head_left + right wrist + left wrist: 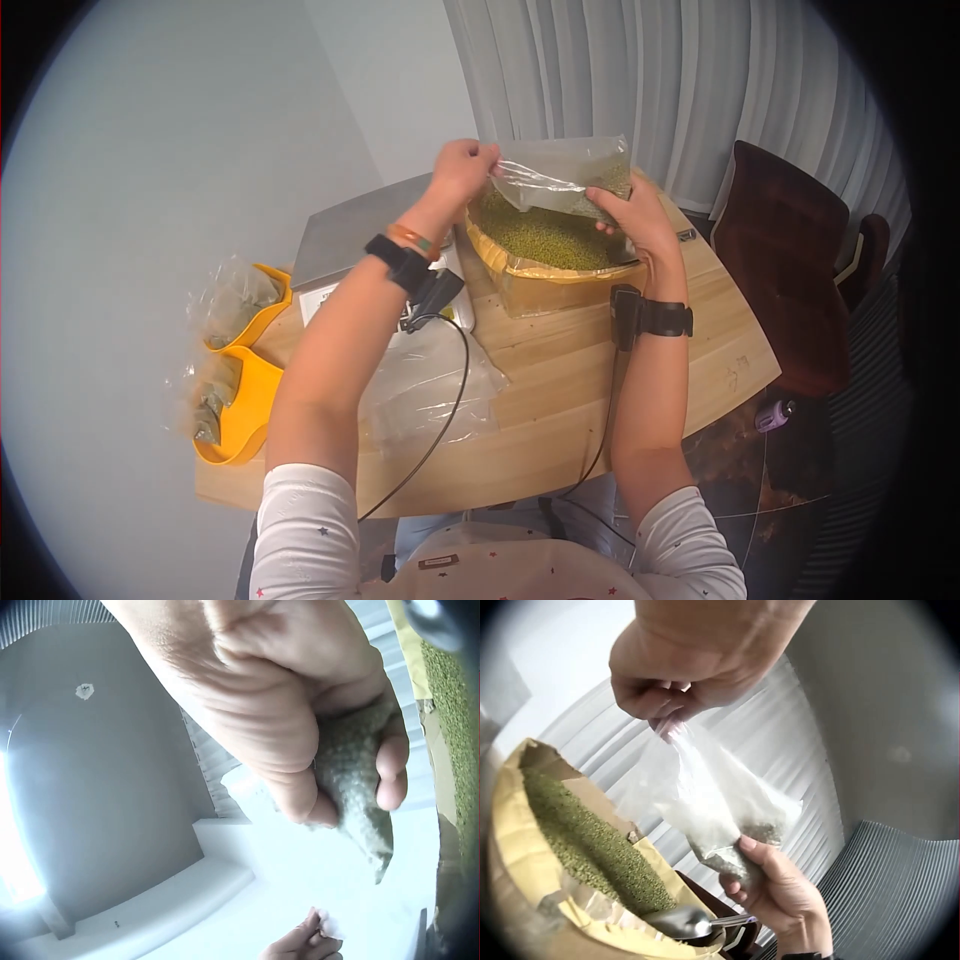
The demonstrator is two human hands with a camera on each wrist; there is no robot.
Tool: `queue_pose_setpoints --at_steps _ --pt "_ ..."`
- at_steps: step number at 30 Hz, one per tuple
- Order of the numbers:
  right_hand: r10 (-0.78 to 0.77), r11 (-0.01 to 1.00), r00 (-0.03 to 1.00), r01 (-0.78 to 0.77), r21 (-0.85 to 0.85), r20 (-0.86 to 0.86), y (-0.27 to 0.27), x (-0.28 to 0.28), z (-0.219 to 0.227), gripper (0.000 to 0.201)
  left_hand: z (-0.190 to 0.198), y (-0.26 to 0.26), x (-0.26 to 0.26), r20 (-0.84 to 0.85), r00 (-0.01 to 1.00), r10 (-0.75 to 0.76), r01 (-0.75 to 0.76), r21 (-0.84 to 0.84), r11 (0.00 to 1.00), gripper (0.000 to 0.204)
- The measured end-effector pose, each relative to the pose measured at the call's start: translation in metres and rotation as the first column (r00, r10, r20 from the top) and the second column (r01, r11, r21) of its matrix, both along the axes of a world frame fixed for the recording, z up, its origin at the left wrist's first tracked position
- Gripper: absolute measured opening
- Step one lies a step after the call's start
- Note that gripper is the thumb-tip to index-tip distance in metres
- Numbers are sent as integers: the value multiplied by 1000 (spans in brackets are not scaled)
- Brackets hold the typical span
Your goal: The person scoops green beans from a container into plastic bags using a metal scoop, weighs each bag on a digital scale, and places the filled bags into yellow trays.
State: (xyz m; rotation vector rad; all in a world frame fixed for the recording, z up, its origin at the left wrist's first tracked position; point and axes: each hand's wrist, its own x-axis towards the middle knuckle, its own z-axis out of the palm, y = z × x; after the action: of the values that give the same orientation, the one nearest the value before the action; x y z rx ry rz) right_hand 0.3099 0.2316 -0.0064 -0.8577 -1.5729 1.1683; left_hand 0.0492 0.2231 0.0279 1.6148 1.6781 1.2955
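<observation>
A clear plastic bag (pixel 565 175) with green beans in its bottom end is stretched between my two hands above a cardboard box. My left hand (pixel 464 170) pinches the gathered mouth of the bag, seen closely in the left wrist view. Around the bean-filled end curl the thumb and fingers of my right hand (pixel 640 215). Loose green beans (pixel 550 238) fill the box (pixel 545 290), whose rim is lined with yellow tape. A metal scoop (pixel 682 922) lies on the beans at the box's edge.
Flat clear bags (pixel 435 390) lie on the wooden table (pixel 540 420), near a white device (pixel 455 305) partly behind my left wrist. Two yellow trays (pixel 245 420) with filled bags stand at the left. A brown chair (pixel 785 260) is beyond the right edge, and a purple can (pixel 772 415) sits on the floor.
</observation>
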Motion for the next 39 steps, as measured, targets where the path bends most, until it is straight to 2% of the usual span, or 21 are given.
queue_pose_setpoints --at_steps 1,3,4,6,9,13,18,22,24,28,31,33,34,36,39 --pt "-1 1000 1000 1 5 1 3 2 -1 35 -6 6 5 1 1000 -1 1 5 1000 27" --pt "-86 995 996 86 50 -4 9 5 -6 37 -19 16 15 173 984 -43 56 -75 996 26" --pt "-87 995 996 87 50 -3 14 4 -10 37 -25 21 18 174 984 -44 57 -75 996 26" --pt "-123 986 992 124 109 -21 20 2 -14 37 -35 29 22 301 953 -17 62 -141 988 24" --pt "-122 980 990 131 148 -67 21 -4 -16 37 -50 39 23 360 932 24 43 -176 983 23" --pt "-144 960 980 172 221 -137 21 -13 -16 32 -64 44 21 382 923 35 50 -210 976 23" --pt "-243 925 970 238 298 -21 17 -15 -10 24 -69 45 24 407 911 61 64 -286 956 25" --pt "-215 957 976 216 194 -28 5 -12 3 29 -67 44 27 419 907 29 113 -310 944 25" --pt "-115 851 988 151 503 -101 1 -11 4 35 -64 41 32 443 895 45 116 -330 937 24" --pt "-160 869 987 142 475 -3 -9 -3 12 41 -64 38 38 481 876 33 156 -347 925 22" --pt "-174 858 982 186 479 -69 -17 -3 20 37 -68 37 42 510 860 18 184 -343 921 21" --pt "-171 924 983 182 336 -64 -26 -1 27 32 -70 37 45 530 848 23 190 -344 919 22" --pt "-170 924 983 181 335 -62 -26 -1 28 32 -71 37 45 531 847 24 190 -345 919 22" --pt "-128 915 968 198 351 -213 -26 1 28 28 -72 37 46 558 830 15 199 -321 926 22" --pt "-164 886 965 235 401 -203 -25 7 29 27 -73 37 47 575 818 20 204 -322 924 23"
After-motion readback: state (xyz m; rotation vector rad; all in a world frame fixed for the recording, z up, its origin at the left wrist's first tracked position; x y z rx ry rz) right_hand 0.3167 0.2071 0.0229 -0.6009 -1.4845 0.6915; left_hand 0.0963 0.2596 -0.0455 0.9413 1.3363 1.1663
